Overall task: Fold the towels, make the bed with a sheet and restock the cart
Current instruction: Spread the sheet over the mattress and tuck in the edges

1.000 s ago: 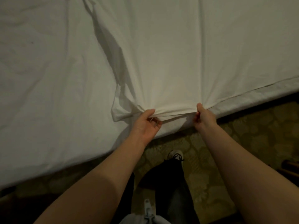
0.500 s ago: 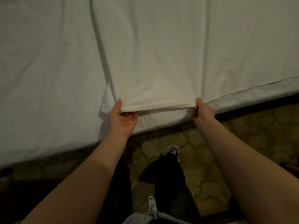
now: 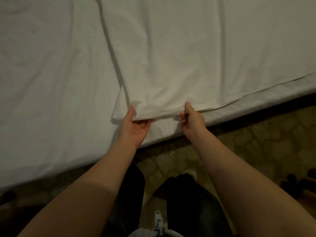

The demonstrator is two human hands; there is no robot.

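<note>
Bed [image 3: 51, 103] is spanning the far scene, surface wrinkled at left. White sheet [image 3: 205, 57] is lying on its right part, hem reaching the near edge.

The left hand [image 3: 136, 124] has slid away from the right one along the near hem of the sheet [image 3: 171, 65], toward its loose corner. It now pinches the hem with the thumb on top and fingers underneath, palm turned up. The bunched puckers that stood between the hands a second ago have pulled flat. The sheet's side edge, wavy and lifted before, now runs straighter across the bed [image 3: 51, 100]. In the last half second the right hand [image 3: 192, 119] has shifted leftward along the hem, narrowing the gap.
</note>
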